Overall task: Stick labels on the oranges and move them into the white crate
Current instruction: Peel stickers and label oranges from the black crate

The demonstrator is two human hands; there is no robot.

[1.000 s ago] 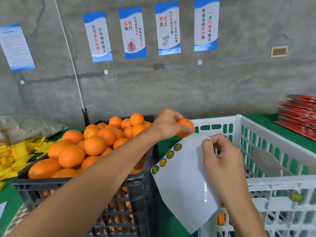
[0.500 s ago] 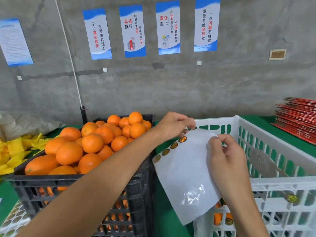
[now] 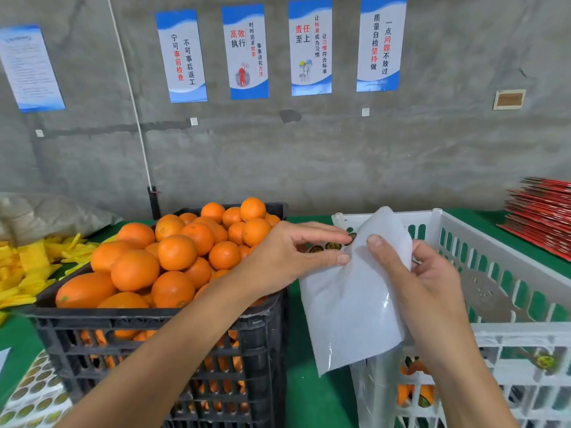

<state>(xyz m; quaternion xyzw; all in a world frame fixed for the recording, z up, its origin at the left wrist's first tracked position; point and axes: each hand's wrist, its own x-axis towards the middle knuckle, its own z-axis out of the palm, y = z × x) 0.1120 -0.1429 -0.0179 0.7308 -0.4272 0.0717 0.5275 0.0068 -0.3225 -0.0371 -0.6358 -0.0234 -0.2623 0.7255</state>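
Green table (image 3: pixel 312 381) | L hand (image 3: pixel 287 257) – pinching label sheet (image 3: pixel 349 304) | R hand (image 3: pixel 429 282) – gripping sheet

A fruit-packing workroom: a bare grey concrete wall (image 3: pixel 432 156) hung with blue-and-white Chinese workplace slogan posters (image 3: pixel 311 46), a green-covered desk (image 3: pixel 318 393) carrying a black slatted plastic crate (image 3: pixel 154 341) heaped with loose round oranges (image 3: pixel 176 251), and a white slatted plastic crate (image 3: pixel 522 332) beside it.
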